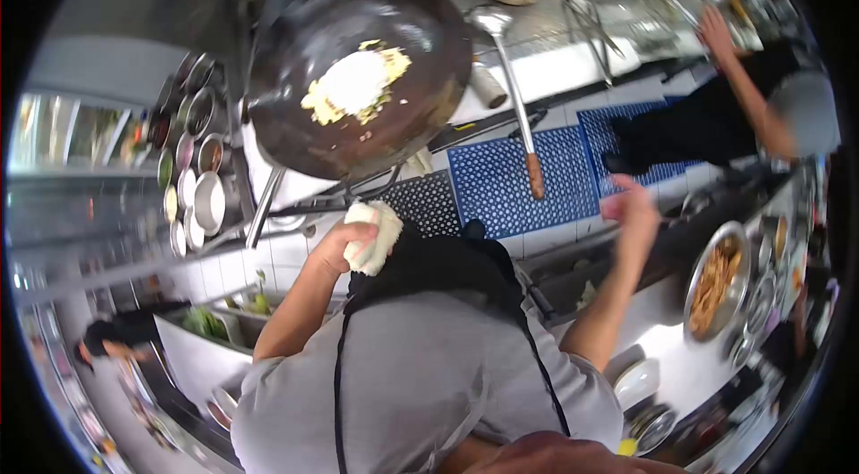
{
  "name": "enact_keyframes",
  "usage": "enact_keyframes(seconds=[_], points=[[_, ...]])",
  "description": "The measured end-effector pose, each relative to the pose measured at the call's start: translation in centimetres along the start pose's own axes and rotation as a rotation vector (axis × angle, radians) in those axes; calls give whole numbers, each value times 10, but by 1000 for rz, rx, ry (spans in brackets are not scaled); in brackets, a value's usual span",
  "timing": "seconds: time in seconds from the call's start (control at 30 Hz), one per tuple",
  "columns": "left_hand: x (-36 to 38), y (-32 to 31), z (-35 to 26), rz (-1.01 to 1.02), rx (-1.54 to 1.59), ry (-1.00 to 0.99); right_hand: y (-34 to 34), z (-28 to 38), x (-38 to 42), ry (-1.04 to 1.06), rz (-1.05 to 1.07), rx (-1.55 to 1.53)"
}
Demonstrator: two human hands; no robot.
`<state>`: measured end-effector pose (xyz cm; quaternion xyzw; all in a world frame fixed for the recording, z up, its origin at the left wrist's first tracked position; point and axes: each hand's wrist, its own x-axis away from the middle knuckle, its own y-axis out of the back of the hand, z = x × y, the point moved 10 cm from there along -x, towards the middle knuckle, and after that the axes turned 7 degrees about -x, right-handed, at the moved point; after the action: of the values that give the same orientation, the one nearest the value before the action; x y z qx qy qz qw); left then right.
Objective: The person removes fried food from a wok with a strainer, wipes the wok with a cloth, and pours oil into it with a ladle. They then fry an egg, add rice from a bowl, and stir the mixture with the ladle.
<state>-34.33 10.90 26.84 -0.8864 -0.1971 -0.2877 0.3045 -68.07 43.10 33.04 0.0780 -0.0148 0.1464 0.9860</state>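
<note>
My left hand [347, 248] is closed around a folded white cloth [374, 240], in front of my apron and below the near rim of the wok. The large dark wok [420, 107] sits on the stove with a white mound, which looks like rice [354, 85], on yellow bits that look like egg. Out to the right, my right hand [633, 210] is raised over the floor, away from the wok. Motion blurs its fingers, and I cannot make out whether it holds anything. A long wok ladle [514, 85] with a wooden handle lies across the stove edge, its handle overhanging.
Several metal seasoning pots [210, 201] stand left of the wok. Blue perforated mats [523, 188] cover the floor. On the counter at right is a metal bowl [693, 300] of brown food strips. A co-worker [716, 125] reaches over the stove at upper right; another person [125, 340] is far left.
</note>
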Motion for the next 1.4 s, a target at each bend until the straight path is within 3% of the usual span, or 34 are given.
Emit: enact_keyframes(seconds=[0.03,0.07,0.1,0.13,0.17,0.23,0.33,0.43,0.47,0.57,0.7,0.73,0.83,0.9,0.93,0.97,1.03,1.13,1.17,1.27,1.3,1.33,1.37,1.4], points=[[7,18,9,-96,97,-49,-50,-45,-10,-183,207,179],[16,36,16,-303,266,-129,-90,-61,-18,160,312,464],[25,47,19,-451,413,-179,-124,-49,-10,249,298,607],[25,42,13,-378,421,-200,-155,-43,-5,126,394,662],[25,37,2,-305,425,-224,-171,-78,-9,69,421,677],[19,23,-15,-438,433,-194,-187,-82,-11,81,300,762],[-30,24,-15,-371,498,-160,-202,-88,-18,84,189,855],[-43,23,-33,-286,485,-179,-211,-85,-27,28,219,709],[-40,23,-34,-279,501,-199,-207,-77,-29,202,200,641],[-28,30,-55,-308,572,-211,-192,-39,-7,-122,247,448],[-40,75,-111,-283,620,-236,-192,-1,14,61,235,418],[-49,81,-127,-254,591,-252,-201,18,21,115,261,407],[-85,94,-175,-162,542,-398,-251,59,37,-157,495,-63],[-114,111,-201,-184,505,-434,-288,96,44,-177,592,-304],[-132,134,-219,-294,495,-436,-327,130,49,-188,681,-433],[-152,139,-225,-220,507,-407,-345,155,49,-204,728,-563],[-171,141,-240,-166,503,-409,-373,146,11,-148,763,-803],[-176,149,-247,-267,526,-413,-423,182,-25,-154,881,-1053],[-174,149,-247,-290,519,-399,-440,212,-22,13,1044,-1027],[-176,149,-251,-330,514,-380,-448,253,-62,902,361,-377],[-180,152,-252,-339,519,-389,-460,288,-33,1197,267,-368],[-185,155,-254,-349,524,-399,-492,300,-37,1114,501,-722],[-190,157,-252,-361,530,-406,-523,311,-43,862,606,-683],[-202,161,-250,-339,528,-412,-551,320,-62,787,676,-657]])
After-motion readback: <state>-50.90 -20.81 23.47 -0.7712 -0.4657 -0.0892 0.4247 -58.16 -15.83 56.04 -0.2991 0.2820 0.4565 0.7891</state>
